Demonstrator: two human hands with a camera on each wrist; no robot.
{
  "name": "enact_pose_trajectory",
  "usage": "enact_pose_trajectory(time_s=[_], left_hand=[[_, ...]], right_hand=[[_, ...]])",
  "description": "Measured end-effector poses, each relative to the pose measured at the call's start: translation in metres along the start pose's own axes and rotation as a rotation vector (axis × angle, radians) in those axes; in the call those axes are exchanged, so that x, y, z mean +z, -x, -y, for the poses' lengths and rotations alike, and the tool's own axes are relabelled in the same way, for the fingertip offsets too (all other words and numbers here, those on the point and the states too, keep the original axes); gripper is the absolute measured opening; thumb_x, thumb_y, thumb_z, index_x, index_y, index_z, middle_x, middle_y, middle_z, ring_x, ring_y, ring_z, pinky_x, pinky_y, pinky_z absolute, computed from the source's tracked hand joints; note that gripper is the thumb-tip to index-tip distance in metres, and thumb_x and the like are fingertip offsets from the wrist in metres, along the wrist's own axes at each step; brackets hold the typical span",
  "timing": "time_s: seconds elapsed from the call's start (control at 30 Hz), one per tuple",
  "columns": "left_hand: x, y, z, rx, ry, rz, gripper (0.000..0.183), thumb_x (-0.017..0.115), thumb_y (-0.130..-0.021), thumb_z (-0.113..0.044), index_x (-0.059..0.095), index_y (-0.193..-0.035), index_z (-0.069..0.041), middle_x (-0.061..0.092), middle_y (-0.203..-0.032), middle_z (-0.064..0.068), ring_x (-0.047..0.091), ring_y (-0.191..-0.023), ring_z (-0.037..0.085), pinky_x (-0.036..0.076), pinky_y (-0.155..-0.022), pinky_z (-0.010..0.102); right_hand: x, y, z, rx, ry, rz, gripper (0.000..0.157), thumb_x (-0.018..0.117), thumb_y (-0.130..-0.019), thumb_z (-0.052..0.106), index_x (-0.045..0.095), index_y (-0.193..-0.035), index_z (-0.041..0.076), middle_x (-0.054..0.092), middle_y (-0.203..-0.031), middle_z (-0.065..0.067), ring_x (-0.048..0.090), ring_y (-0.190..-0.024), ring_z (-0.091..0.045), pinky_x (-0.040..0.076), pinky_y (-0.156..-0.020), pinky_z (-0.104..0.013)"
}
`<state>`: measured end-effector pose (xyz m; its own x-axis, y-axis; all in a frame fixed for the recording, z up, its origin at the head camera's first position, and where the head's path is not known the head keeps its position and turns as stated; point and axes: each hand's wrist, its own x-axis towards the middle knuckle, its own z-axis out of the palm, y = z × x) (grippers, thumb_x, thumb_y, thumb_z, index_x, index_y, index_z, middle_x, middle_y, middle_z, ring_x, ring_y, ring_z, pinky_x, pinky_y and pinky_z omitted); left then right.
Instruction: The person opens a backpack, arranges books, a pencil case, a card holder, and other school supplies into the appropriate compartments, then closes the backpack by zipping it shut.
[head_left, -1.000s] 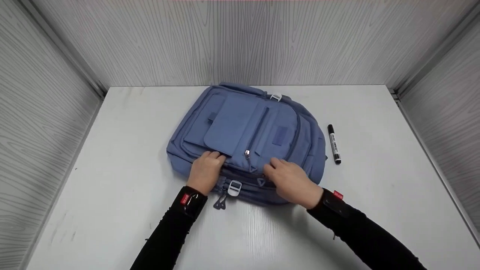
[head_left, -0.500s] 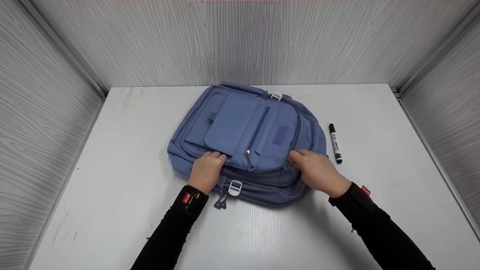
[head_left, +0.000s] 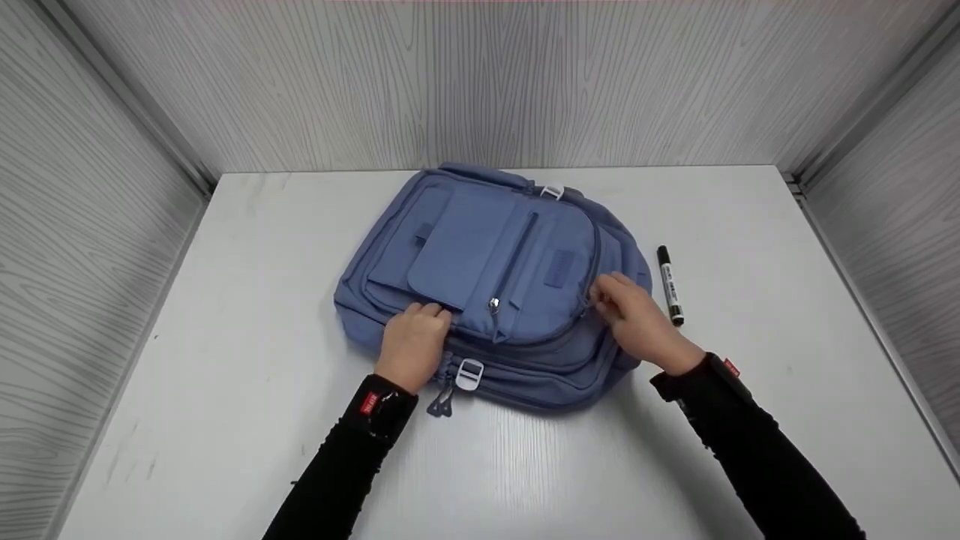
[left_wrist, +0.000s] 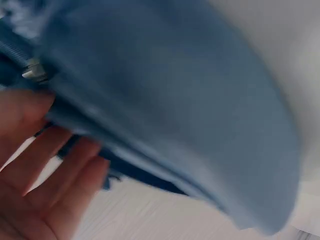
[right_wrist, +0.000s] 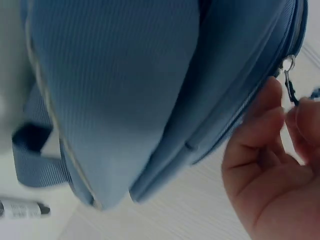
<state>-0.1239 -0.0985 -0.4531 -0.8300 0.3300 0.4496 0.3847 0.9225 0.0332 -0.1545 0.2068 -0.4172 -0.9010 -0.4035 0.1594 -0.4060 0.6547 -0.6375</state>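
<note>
A blue backpack [head_left: 480, 247] lies front side up on the white table. My left hand [head_left: 412, 345] holds the bag's near edge beside the front pocket flap; in the left wrist view its fingers [left_wrist: 75, 170] bend against the fabric close to a metal zipper slider [left_wrist: 35, 70]. At the bag's right side, my right hand [head_left: 634, 322] pinches a zipper pull on the front compartment. The right wrist view shows that zipper pull [right_wrist: 290, 90] hanging from its slider between thumb and fingers.
A black-and-white marker [head_left: 670, 285] lies on the table [head_left: 240, 315] just right of the backpack. Grey wood-grain panels [head_left: 480, 82] stand behind and at both sides. A white strap buckle [head_left: 469, 375] and two dark zipper pulls [head_left: 441, 403] hang at the bag's near edge.
My right hand has moved rightward, then up along the curved zipper with the pull, and the gap along the front compartment has narrowed. My left hand has stayed in place.
</note>
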Motion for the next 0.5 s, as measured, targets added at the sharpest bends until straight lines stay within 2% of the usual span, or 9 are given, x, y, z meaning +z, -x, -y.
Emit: enact_pose_trajectory(time_s=[0.1, 0.23, 0.37, 0.43, 0.5], left_hand=[[-0.016, -0.003, -0.023, 0.016, 0.034, -0.004, 0.013, 0.071, -0.074, 0.003, 0.074, -0.082, -0.007, 0.074, -0.08, 0.005, 0.064, -0.067, 0.023, 0.052, -0.052, 0.035], [-0.026, -0.007, -0.06, 0.088, 0.096, -0.03, 0.005, 0.073, -0.08, -0.007, 0.074, -0.084, -0.01, 0.074, -0.083, 0.002, 0.066, -0.068, 0.019, 0.053, -0.053, 0.03], [-0.022, -0.012, -0.092, 0.123, 0.077, 0.035, 0.018, 0.073, -0.084, -0.015, 0.073, -0.101, -0.009, 0.071, -0.094, 0.003, 0.067, -0.073, 0.02, 0.055, -0.057, 0.031], [-0.017, -0.015, -0.104, 0.121, 0.023, 0.068, 0.027, 0.071, -0.085, -0.015, 0.071, -0.111, -0.008, 0.069, -0.099, 0.004, 0.067, -0.075, 0.019, 0.056, -0.057, 0.031], [-0.009, -0.019, -0.113, 0.118, -0.06, 0.067, 0.029, 0.068, -0.085, -0.013, 0.07, -0.114, -0.006, 0.064, -0.095, 0.004, 0.064, -0.069, 0.016, 0.054, -0.053, 0.028]], right_hand=[[0.004, 0.001, 0.001, 0.009, -0.154, -0.034, 0.012, 0.05, -0.094, -0.011, 0.051, -0.09, 0.0, 0.05, -0.086, -0.007, 0.048, -0.076, -0.013, 0.04, -0.069, -0.025], [0.007, 0.001, 0.005, 0.066, -0.37, -0.003, 0.008, 0.046, -0.098, -0.008, 0.051, -0.093, -0.004, 0.059, -0.084, -0.013, 0.05, -0.064, -0.007, 0.043, -0.058, -0.021], [0.011, 0.001, 0.007, 0.101, -0.476, 0.018, 0.006, 0.047, -0.1, -0.004, 0.048, -0.096, -0.007, 0.062, -0.089, -0.016, 0.053, -0.062, -0.006, 0.046, -0.056, -0.021], [0.012, 0.001, 0.007, 0.11, -0.49, 0.02, 0.005, 0.051, -0.099, -0.004, 0.049, -0.1, -0.008, 0.06, -0.089, -0.012, 0.054, -0.064, -0.006, 0.048, -0.058, -0.021], [0.013, 0.002, 0.007, 0.124, -0.477, 0.018, 0.012, 0.056, -0.096, -0.004, 0.05, -0.106, -0.009, 0.058, -0.09, -0.008, 0.054, -0.065, -0.005, 0.048, -0.059, -0.021]])
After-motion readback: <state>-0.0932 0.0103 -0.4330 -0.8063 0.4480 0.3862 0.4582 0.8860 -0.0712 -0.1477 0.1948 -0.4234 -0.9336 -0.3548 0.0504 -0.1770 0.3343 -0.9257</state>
